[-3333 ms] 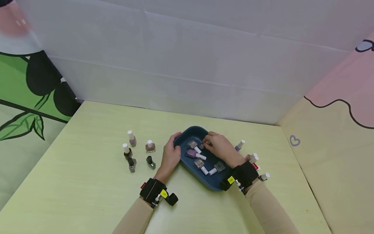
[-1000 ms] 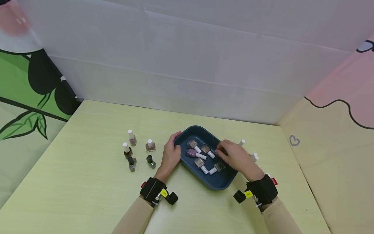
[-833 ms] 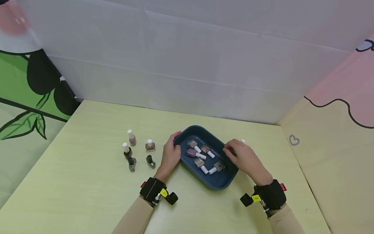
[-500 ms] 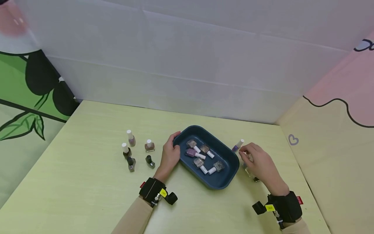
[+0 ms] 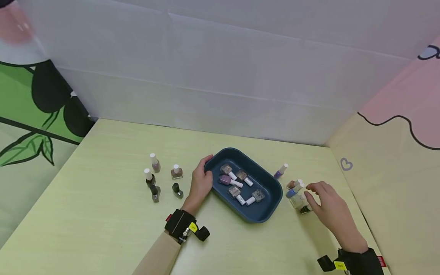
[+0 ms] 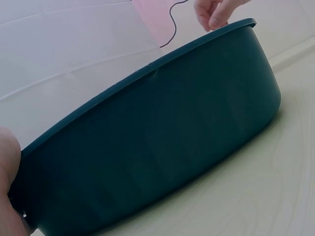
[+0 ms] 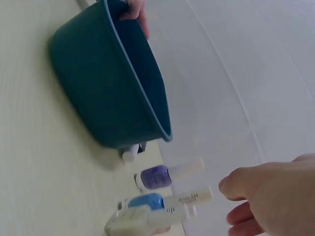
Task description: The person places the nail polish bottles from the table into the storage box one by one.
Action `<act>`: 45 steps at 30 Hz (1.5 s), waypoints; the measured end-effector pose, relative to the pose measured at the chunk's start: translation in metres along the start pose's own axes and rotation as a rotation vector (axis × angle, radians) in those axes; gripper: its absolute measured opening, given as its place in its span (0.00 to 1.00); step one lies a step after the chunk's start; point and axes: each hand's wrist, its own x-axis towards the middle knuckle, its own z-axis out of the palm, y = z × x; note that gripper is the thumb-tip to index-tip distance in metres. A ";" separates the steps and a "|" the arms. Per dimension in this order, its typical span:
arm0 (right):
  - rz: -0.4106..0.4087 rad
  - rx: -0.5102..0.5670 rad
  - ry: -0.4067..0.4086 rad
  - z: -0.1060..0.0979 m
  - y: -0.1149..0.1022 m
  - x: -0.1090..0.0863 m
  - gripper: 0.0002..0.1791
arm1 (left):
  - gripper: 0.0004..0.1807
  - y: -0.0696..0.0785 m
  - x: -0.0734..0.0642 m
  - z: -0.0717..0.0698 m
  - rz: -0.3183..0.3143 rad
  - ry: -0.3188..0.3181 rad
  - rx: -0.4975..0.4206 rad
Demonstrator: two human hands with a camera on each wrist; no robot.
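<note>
My left hand [image 5: 202,181] grips the left rim of a dark teal basin [image 5: 268,194], its thumb on the rim. Several nail polish bottles lie in the basin, including a purple one [image 5: 225,180] and a glittery one [image 5: 257,196]. To the right, my right hand [image 5: 331,210] hovers beside a cluster of standing bottles, thumb and fingers apart with nothing between them. That cluster includes a blue polish [image 7: 147,201] and a clear one [image 5: 297,201]. A violet polish [image 7: 156,177] stands closer to the basin. The wrist views show mostly the basin's outer wall.
On the left of the table [image 5: 113,214] stand several more bottles, among them a lilac polish [image 5: 156,165], a brownish square polish [image 5: 177,173] and a black-capped polish [image 5: 177,191]. A pale wall sheet [image 5: 220,107] borders the table's back edge.
My right hand was in the basin with a glittery nail polish bottle, which now lies there released. The hand then moved right, out over the standing bottles. My left hand stayed on the rim.
</note>
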 end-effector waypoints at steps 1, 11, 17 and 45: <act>0.007 -0.008 -0.005 -0.001 0.002 -0.003 0.14 | 0.31 0.000 0.000 0.000 -0.003 -0.002 -0.002; 0.056 -0.025 -0.085 0.000 0.010 -0.025 0.11 | 0.30 0.000 -0.001 0.000 -0.010 0.000 0.002; 0.045 -0.006 -0.086 0.005 0.014 -0.032 0.11 | 0.31 0.000 0.000 0.000 -0.015 -0.005 0.003; 0.042 0.002 -0.106 0.012 0.018 -0.037 0.13 | 0.30 0.004 -0.002 0.001 0.020 0.015 0.007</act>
